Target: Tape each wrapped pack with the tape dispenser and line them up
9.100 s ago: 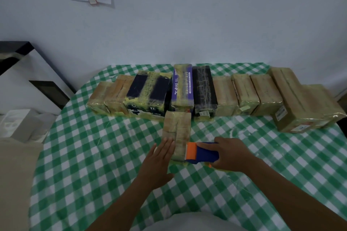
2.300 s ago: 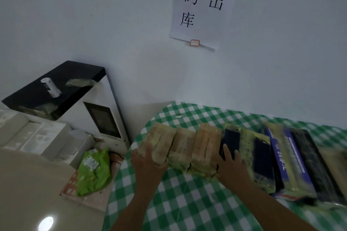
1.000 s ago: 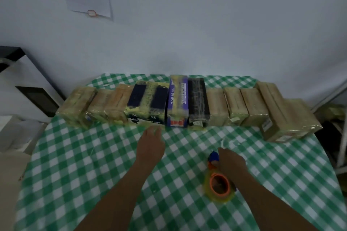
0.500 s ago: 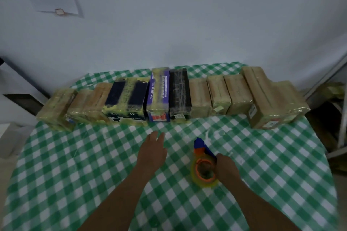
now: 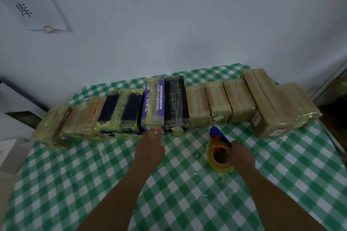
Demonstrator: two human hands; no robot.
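Note:
Several wrapped packs stand in a row along the table's far side. Among them are a purple pack [image 5: 154, 103], a black pack [image 5: 176, 102], a dark blue and yellow pack [image 5: 120, 113] and tan packs [image 5: 217, 102]. My left hand [image 5: 150, 148] reaches forward with straight fingers, its fingertips at the near end of the purple pack. My right hand [image 5: 242, 155] grips the orange and blue tape dispenser [image 5: 218, 151], which stands on the cloth with its yellowish tape roll, just in front of the tan packs.
A green and white checked cloth [image 5: 75, 184] covers the table. The largest tan packs [image 5: 277, 103] sit at the row's right end, by the table edge. A white wall with a paper sign [image 5: 28, 0] stands behind. White boxes [image 5: 11, 154] lie off the table's left side.
My left hand has moved forward to the purple pack's near end. My right hand keeps its grip on the tape dispenser on the cloth. Earlier, a tan pack was added at the row's left end.

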